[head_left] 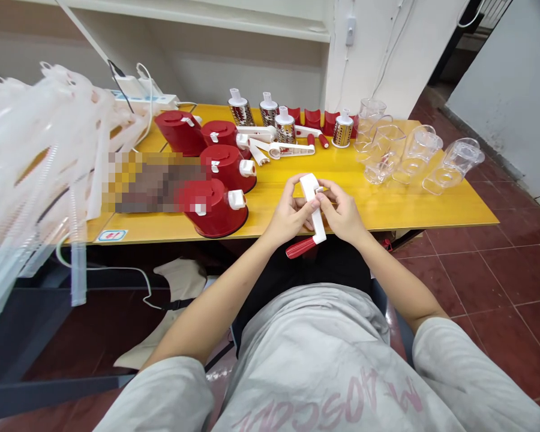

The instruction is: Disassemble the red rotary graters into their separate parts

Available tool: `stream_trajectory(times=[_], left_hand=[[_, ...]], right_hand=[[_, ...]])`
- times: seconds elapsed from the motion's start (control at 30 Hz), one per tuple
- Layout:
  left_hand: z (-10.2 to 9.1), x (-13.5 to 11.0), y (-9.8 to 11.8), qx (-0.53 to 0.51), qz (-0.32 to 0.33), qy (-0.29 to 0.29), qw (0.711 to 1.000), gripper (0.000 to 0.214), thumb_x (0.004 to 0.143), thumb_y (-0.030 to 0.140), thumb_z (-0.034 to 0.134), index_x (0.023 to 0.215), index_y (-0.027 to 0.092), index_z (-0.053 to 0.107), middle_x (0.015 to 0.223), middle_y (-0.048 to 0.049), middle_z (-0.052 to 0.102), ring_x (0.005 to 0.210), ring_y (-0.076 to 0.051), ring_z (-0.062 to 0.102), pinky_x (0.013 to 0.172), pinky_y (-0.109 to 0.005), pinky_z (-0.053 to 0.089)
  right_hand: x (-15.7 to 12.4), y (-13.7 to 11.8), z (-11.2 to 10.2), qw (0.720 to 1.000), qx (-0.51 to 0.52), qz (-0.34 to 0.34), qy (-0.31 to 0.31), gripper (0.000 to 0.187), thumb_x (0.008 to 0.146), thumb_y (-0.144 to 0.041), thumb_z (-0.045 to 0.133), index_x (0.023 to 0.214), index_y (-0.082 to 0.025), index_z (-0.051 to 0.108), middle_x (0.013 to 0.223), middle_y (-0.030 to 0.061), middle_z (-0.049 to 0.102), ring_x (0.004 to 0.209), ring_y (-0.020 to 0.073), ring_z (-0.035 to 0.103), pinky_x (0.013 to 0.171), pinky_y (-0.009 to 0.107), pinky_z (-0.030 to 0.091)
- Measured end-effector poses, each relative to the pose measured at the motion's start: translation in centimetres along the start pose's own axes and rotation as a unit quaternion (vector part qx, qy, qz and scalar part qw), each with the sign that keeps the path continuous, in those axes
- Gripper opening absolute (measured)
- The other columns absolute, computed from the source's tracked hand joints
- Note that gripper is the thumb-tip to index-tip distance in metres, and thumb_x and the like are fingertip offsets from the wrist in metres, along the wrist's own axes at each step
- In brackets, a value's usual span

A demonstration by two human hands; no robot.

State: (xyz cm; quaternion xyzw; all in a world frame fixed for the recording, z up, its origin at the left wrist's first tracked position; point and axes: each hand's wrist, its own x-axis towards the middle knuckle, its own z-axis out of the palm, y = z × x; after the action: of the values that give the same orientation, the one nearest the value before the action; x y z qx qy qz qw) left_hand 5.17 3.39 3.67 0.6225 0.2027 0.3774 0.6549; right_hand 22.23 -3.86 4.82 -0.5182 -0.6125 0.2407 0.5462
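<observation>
White, with a ribbed red grip (300, 247), the crank handle (318, 224) is pinched in both hands (288, 217).

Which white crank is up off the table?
The white crank held by both the left hand and right hand; the other white cranks lie beyond them, near the metal drums.

Coarse pixelation masks a brown item (148, 186) (what it is, nobody could say) and the left side of the nearest red grater base (220, 216). The left edge crops the heap of translucent plastic strips (56, 138). Behind the white crank handle (317, 225), several fingers of the left hand (288, 216) and right hand (346, 216) are hidden. The sticker's (112, 236) print is too small to read.
</observation>
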Motion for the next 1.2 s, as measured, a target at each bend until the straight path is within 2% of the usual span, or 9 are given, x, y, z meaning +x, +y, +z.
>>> stream_trajectory(times=[0.2,0.4,0.63,0.73,0.8,0.87,1.0,1.2], left_hand=[[-0.1,0.0,-0.2,0.003,0.008,0.000,1.000,0.098,0.094,0.071,0.091,0.162,0.027,0.037,0.074,0.0068,0.076,0.053,-0.017,0.074,0.053,-0.023,0.058],[-0.3,0.2,-0.7,0.006,0.019,-0.006,1.000,0.095,0.094,0.072,0.090,0.160,0.027,0.039,0.074,0.0075,0.076,0.052,-0.016,0.075,0.052,-0.022,0.059],[-0.6,0.4,-1.2,-0.009,0.012,-0.010,1.000,0.093,0.097,0.070,0.089,0.162,0.028,0.039,0.075,0.0063,0.077,0.052,-0.017,0.075,0.051,-0.021,0.057],[-1.0,0.8,-1.6,-0.039,0.017,0.012,0.999,0.098,0.096,0.076,0.087,0.167,0.029,0.039,0.080,0.0043,0.078,0.056,-0.017,0.077,0.055,-0.023,0.059],[-1.2,1.0,-1.8,-0.061,0.021,0.034,0.997,0.102,0.095,0.081,0.085,0.170,0.030,0.039,0.086,0.0027,0.078,0.061,-0.017,0.078,0.059,-0.024,0.061],[-1.2,1.0,-1.7,-0.076,0.029,0.033,0.996,0.105,0.095,0.082,0.085,0.175,0.032,0.038,0.092,0.0011,0.078,0.069,-0.017,0.079,0.064,-0.025,0.063],[-0.9,0.8,-1.0,-0.072,0.054,-0.006,0.996,0.112,0.093,0.078,0.090,0.181,0.035,0.036,0.097,0.0003,0.076,0.073,-0.015,0.077,0.068,-0.025,0.065],[-0.7,0.7,-0.9,-0.043,0.084,-0.005,0.996,0.113,0.088,0.074,0.096,0.177,0.031,0.042,0.088,0.0014,0.075,0.063,-0.014,0.074,0.060,-0.021,0.059]], right_hand=[[-0.2,0.0,0.7,0.995,-0.091,-0.036,0.022,0.045,0.117,-0.051,0.052,0.147,-0.021,0.068,0.128,0.0135,0.087,0.110,0.0279,0.083,0.101,0.042,0.065],[-0.1,0.5,0.8,0.993,-0.103,-0.053,0.027,0.049,0.117,-0.050,0.049,0.149,-0.017,0.067,0.126,0.0155,0.086,0.105,0.0282,0.083,0.097,0.042,0.064],[-0.2,0.1,0.7,0.998,-0.058,-0.026,0.028,0.049,0.116,-0.055,0.056,0.153,-0.023,0.062,0.111,0.0093,0.087,0.088,0.0245,0.081,0.087,0.041,0.065],[0.3,0.1,-0.2,0.998,0.042,0.047,0.005,0.061,0.109,-0.067,0.069,0.153,-0.026,0.062,0.108,0.0071,0.086,0.082,0.0214,0.079,0.074,0.036,0.066],[0.8,0.4,-0.9,0.989,0.108,0.099,-0.036,0.070,0.098,-0.077,0.080,0.145,-0.026,0.067,0.112,0.0074,0.084,0.081,0.0196,0.076,0.063,0.031,0.063],[1.1,0.6,-1.5,0.979,0.146,0.126,-0.069,0.076,0.087,-0.081,0.089,0.135,-0.025,0.073,0.115,0.0080,0.083,0.083,0.0189,0.075,0.057,0.028,0.061],[1.2,-0.1,-1.8,0.974,0.156,0.139,-0.086,0.071,0.078,-0.077,0.098,0.119,-0.022,0.080,0.118,0.0076,0.083,0.088,0.0183,0.074,0.060,0.026,0.060],[0.9,-2.0,-2.1,0.973,0.146,0.157,-0.087,0.065,0.068,-0.065,0.109,0.103,-0.019,0.081,0.110,0.0057,0.083,0.092,0.0172,0.074,0.070,0.026,0.059]])
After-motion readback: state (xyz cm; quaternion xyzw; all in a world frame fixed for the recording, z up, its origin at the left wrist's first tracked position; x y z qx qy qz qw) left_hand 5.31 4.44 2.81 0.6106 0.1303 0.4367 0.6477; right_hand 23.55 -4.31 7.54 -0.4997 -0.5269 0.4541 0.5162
